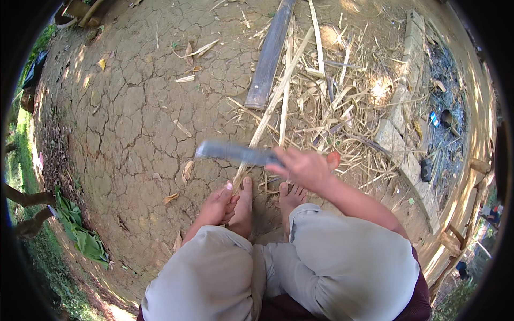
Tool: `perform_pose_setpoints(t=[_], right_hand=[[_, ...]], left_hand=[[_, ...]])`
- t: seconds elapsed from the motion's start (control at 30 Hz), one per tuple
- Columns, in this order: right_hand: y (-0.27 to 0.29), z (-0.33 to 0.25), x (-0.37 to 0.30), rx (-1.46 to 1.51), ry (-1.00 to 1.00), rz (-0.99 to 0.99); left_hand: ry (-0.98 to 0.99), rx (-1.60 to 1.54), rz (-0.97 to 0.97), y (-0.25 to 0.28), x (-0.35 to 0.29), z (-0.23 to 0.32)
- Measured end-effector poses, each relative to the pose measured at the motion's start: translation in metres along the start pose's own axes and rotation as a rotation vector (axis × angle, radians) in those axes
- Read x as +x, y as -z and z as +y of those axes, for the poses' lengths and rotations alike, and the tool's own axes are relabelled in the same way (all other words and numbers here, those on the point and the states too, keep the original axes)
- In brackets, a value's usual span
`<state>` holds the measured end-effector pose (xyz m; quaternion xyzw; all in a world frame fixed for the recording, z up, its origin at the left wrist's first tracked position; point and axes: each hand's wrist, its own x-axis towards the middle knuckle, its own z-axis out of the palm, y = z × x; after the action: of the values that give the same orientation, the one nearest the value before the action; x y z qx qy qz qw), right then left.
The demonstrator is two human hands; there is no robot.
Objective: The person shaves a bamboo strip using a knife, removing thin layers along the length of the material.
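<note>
My right hand (304, 167) grips the handle of a long knife (235, 153), whose blurred blade points left, level above the ground. My left hand (218, 204) rests low beside my bare left foot (243, 208) and pinches the near end of a thin pale bamboo strip (270, 104). The strip runs away from me up toward the top of the view, passing under the blade. My right foot (289, 197) is planted just right of it. My knees in grey trousers fill the bottom of the view.
Cracked dry earth (134, 117) spreads to the left. A dark split bamboo slat (270, 53) and a heap of pale shavings (332, 101) lie ahead. Stone blocks (399, 134) edge an ash patch on the right. Green leaves (80, 230) lie at the left.
</note>
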<state>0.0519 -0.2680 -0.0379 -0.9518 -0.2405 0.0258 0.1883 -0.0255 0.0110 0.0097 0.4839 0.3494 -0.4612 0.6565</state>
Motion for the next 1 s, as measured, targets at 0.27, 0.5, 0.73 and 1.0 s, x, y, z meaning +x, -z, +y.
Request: perform_pose_setpoints(t=[0.27, 0.5, 0.73, 1.0], right_hand=[[0.0, 0.014, 0.012, -0.033, -0.028, 0.042], [0.014, 0.09, 0.032, -0.152, -0.31, 0.022], [0.015, 0.011, 0.009, -0.07, 0.207, 0.172], [0.03, 0.119, 0.033, -0.078, -0.352, 0.015]], left_hand=[[-0.033, -0.007, 0.063, -0.003, 0.002, 0.001], [-0.072, 0.037, 0.017, 0.007, -0.003, -0.011], [-0.06, 0.015, 0.0, 0.002, 0.0, 0.003], [-0.04, 0.051, -0.001, 0.003, -0.008, -0.005]])
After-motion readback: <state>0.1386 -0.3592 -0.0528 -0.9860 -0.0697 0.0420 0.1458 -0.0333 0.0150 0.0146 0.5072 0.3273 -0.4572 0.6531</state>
